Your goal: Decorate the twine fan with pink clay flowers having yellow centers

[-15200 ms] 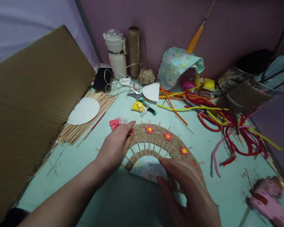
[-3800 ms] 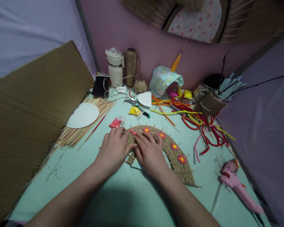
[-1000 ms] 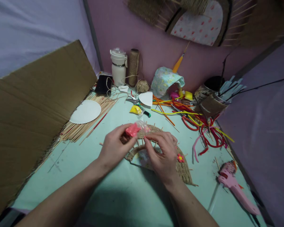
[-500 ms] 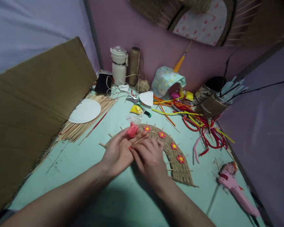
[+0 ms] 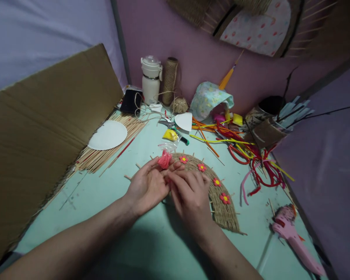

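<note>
Lying palm up in the head view, the left hand (image 5: 148,186) held a packet of pink clay (image 5: 165,160) between thumb and fingers. The right hand (image 5: 194,196) was narrowed to a pinch at the left fingers; whether it gripped anything could not be told. Both hands covered part of the woven arch (image 5: 226,218), which lay on the table (image 5: 99,190) with four pink flowers (image 5: 201,167) showing. Beyond it lay a yellow packet (image 5: 170,135).
</note>
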Motion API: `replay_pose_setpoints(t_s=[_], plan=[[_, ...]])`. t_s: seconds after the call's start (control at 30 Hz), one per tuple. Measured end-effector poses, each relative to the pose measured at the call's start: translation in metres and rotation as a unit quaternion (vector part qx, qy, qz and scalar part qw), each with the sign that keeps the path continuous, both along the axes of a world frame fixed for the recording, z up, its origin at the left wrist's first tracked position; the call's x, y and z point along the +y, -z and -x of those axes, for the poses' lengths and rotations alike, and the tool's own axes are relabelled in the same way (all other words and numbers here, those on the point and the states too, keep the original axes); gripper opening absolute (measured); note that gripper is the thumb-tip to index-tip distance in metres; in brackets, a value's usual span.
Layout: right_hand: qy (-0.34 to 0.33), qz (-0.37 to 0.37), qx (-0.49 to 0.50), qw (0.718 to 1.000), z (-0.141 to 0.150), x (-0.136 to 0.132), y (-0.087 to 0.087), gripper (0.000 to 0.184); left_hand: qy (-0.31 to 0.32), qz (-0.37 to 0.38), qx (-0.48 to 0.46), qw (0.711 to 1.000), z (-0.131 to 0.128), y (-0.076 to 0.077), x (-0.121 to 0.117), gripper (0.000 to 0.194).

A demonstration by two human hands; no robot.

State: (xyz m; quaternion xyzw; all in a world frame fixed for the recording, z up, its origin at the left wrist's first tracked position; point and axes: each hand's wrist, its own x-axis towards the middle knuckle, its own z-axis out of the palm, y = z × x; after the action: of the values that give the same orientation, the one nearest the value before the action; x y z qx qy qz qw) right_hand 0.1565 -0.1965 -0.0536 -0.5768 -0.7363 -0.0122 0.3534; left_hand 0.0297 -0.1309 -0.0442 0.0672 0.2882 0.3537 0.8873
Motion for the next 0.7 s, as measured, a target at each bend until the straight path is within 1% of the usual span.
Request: replay_pose_setpoints(t_s=[0.13, 0.2, 0.27, 0.33, 0.4, 0.47, 0.5, 0.6, 0.7], plan=[[0.057, -0.013, 0.028, 0.998, 0.001, 0.001, 0.002, 0.019, -0.001, 0.008, -0.030, 1.000, -0.003, -0.001, -0.002, 0.028], [0.081, -0.015, 0.045, 0.996, 0.002, 0.001, 0.006, 0.023, -0.009, 0.009, -0.037, 0.999, -0.004, -0.002, -0.004, 0.026], [0.085, -0.008, 0.068, 0.994, 0.005, 0.001, 0.010, 0.029, -0.028, 0.016, -0.043, 0.999, -0.005, -0.002, -0.005, 0.024], [0.062, 0.009, 0.096, 0.993, 0.008, 0.000, 0.012, 0.031, -0.048, 0.023, -0.052, 0.997, -0.004, -0.003, -0.004, 0.024], [0.013, 0.043, 0.140, 0.989, 0.009, 0.000, 0.011, 0.034, -0.057, 0.020, -0.056, 0.997, -0.001, -0.004, -0.001, 0.025], [-0.025, 0.065, 0.199, 0.978, 0.007, 0.000, 0.006, 0.034, -0.063, -0.001, -0.054, 0.997, 0.003, -0.007, 0.003, 0.025], [-0.029, 0.061, 0.225, 0.972, 0.005, 0.001, 0.003, 0.033, -0.064, -0.016, -0.053, 0.996, 0.005, -0.008, 0.004, 0.023], [-0.002, 0.012, 0.264, 0.965, -0.003, 0.003, -0.006, 0.022, -0.040, -0.058, -0.052, 0.996, 0.009, -0.012, 0.006, 0.018], [0.015, -0.020, 0.284, 0.959, -0.014, 0.005, -0.011, 0.018, 0.032, -0.099, -0.012, 0.995, 0.008, -0.011, 0.003, 0.013]])
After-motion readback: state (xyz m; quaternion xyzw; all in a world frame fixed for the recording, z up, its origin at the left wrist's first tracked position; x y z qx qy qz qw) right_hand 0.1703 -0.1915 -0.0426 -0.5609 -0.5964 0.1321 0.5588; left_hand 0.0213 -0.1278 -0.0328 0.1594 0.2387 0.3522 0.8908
